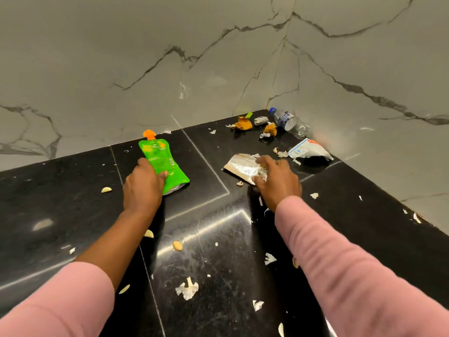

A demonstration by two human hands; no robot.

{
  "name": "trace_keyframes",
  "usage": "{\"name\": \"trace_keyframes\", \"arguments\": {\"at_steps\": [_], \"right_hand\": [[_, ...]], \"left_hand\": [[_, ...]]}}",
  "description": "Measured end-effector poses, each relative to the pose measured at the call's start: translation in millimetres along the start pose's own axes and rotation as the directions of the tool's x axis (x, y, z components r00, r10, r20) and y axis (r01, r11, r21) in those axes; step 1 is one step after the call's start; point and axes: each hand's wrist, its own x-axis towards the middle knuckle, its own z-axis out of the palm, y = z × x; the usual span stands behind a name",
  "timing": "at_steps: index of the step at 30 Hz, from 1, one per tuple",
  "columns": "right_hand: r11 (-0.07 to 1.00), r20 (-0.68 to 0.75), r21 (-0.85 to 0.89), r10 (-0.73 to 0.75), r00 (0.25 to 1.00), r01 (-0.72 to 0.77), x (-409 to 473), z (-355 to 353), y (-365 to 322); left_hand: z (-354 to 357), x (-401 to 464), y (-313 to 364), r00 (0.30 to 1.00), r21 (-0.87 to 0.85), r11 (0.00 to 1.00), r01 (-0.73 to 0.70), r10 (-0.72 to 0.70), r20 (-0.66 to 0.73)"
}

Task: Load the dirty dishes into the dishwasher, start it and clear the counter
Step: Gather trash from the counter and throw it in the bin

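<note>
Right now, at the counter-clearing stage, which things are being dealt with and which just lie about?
In hand:
- green pouch, under the left hand
- foil wrapper, gripped by the right hand

Lying about:
- plastic bottle
- white packet
- orange scraps
- garlic cloves and peel scattered over the black counter

Between the green pouch (162,160) and the foil packet (244,167) a bare strip of black surface (60,190) runs back to the wall. The far right corner is crowded: plastic bottle (290,122), white wrapper (308,149), orange scraps (244,123). The near surface carries only flat garlic peels (187,288), and its left part lies open.
</note>
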Motion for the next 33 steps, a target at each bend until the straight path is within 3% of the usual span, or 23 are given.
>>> {"name": "trace_keyframes", "arguments": {"at_steps": [3, 5, 11, 19, 23, 28, 33], "right_hand": [[0.992, 0.201, -0.101, 0.088, 0.976, -0.069, 26.3, 1.0, -3.0], [0.989, 0.232, -0.124, 0.110, 0.966, -0.083, 30.2, 4.5, -3.2], [0.976, -0.053, -0.200, -0.097, 0.994, 0.085, -3.5, 31.1, -1.7], [0.977, -0.189, -0.211, -0.061, 0.980, 0.020, -11.2, 45.9, -9.5], [0.986, -0.184, -0.167, -0.057, 0.981, 0.025, -13.5, 43.0, -8.6], [0.995, -0.142, -0.069, -0.086, 0.986, 0.077, -21.0, 32.0, -3.4], [0.987, -0.160, 0.156, 0.054, 0.986, -0.029, -36.8, 19.8, -0.1]], "left_hand": [[2.3, -0.1, 0.3, 1.000, 0.005, 1.000, -0.012, 0.012, -0.013], [3.2, -1.4, -0.1, 1.000, 0.013, 1.000, -0.017, 0.017, -0.014], [1.3, -10.1, 10.9, 0.999, -0.056, 0.998, 0.040, -0.038, 0.035], [3.3, -40.6, 32.9, 0.981, -0.070, 0.979, 0.189, -0.185, 0.064], [-4.0, -46.0, 36.7, 0.954, -0.076, 0.958, 0.275, -0.263, 0.146], [-11.7, -41.7, 39.2, 0.947, -0.048, 0.966, 0.253, -0.237, 0.218], [-15.0, -53.6, 37.5, 0.952, -0.118, 0.966, 0.229, -0.196, 0.237]]}}
